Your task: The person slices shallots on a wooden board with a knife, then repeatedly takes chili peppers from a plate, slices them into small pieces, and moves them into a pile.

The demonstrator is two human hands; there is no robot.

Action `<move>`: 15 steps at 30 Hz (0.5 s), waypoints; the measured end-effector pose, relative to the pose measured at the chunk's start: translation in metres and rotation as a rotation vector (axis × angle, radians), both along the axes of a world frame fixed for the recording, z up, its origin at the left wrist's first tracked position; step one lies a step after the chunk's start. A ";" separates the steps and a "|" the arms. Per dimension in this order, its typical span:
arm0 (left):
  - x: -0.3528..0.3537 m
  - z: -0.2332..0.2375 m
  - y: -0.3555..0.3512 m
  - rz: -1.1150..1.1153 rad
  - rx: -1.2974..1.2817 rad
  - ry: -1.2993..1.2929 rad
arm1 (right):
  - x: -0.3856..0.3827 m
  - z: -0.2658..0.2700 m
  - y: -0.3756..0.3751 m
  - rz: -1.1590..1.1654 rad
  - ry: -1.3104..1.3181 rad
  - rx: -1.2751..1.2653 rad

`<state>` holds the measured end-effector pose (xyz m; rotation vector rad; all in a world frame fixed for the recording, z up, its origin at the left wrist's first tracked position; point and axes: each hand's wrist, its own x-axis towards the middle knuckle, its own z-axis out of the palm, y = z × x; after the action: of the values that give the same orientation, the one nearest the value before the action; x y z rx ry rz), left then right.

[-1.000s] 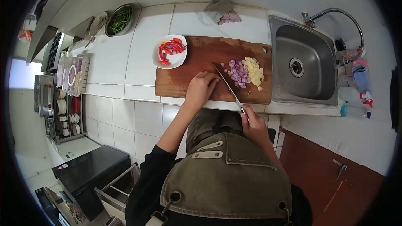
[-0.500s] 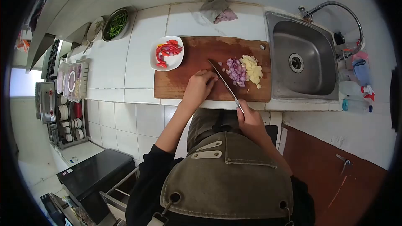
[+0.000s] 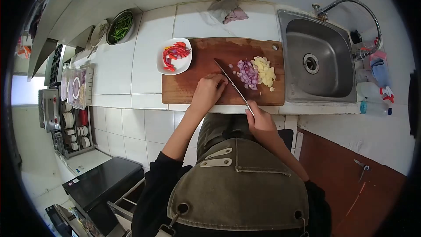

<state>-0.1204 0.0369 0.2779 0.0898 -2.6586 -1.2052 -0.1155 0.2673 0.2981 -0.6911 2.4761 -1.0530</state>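
My right hand [image 3: 262, 122] grips a kitchen knife [image 3: 234, 85] by its handle at the near edge of the wooden cutting board [image 3: 201, 48]. The blade slants up and left across the board, right beside the fingertips of my left hand [image 3: 209, 88]. Those fingers are curled and pressed together on the board; whatever they hold is hidden. To the right of the blade lie a heap of chopped purple shallots [image 3: 248, 75] and a heap of chopped pale garlic [image 3: 265, 72]. A white bowl [image 3: 186, 65] with red chillies [image 3: 177, 52] rests on the board's left corner.
A steel sink [image 3: 322, 79] with a flexible tap [image 3: 372, 17] is at the right, spray bottles [image 3: 372, 91] beyond it. A bowl of green chillies [image 3: 121, 28] and a lidded plastic container [image 3: 80, 87] stand at the left. A cloth [image 3: 235, 15] lies by the wall.
The knife's tip has shifted slightly left and away from me, with my right hand moving a little the same way. My left hand stays almost in place.
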 end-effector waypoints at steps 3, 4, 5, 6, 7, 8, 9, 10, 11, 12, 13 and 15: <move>0.000 0.002 0.001 0.021 -0.078 -0.017 | 0.003 0.007 0.003 -0.004 0.022 -0.016; 0.000 0.001 0.001 0.020 -0.080 -0.020 | 0.005 0.008 0.005 -0.003 0.014 -0.009; 0.000 -0.002 0.000 0.010 -0.093 0.008 | 0.005 0.006 0.006 -0.008 0.008 -0.014; -0.001 -0.003 -0.003 -0.011 -0.112 0.036 | 0.005 0.004 0.005 0.003 -0.009 -0.007; -0.001 -0.003 -0.005 -0.034 -0.123 0.031 | 0.005 0.001 0.003 0.006 -0.026 0.000; -0.001 -0.003 -0.005 -0.023 -0.099 0.025 | 0.003 -0.003 -0.002 -0.019 -0.031 -0.009; -0.001 -0.003 -0.003 -0.012 -0.072 0.020 | 0.000 -0.007 -0.006 -0.002 -0.016 0.009; -0.001 -0.003 -0.001 -0.035 -0.072 0.016 | -0.002 -0.009 -0.009 0.017 -0.002 0.031; -0.001 -0.002 -0.001 -0.021 -0.058 -0.004 | -0.003 -0.008 -0.011 -0.003 -0.003 0.033; -0.001 -0.001 -0.001 -0.003 -0.042 -0.024 | -0.004 -0.004 -0.013 -0.006 -0.016 0.034; -0.001 0.000 -0.001 0.005 -0.079 -0.040 | -0.005 -0.001 -0.013 -0.005 -0.027 0.036; -0.002 0.001 0.001 0.012 -0.068 -0.055 | -0.002 0.006 -0.008 -0.019 -0.051 0.027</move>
<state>-0.1220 0.0380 0.2793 0.1296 -2.7390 -1.1237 -0.1177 0.2590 0.3038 -0.6258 2.4530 -1.0293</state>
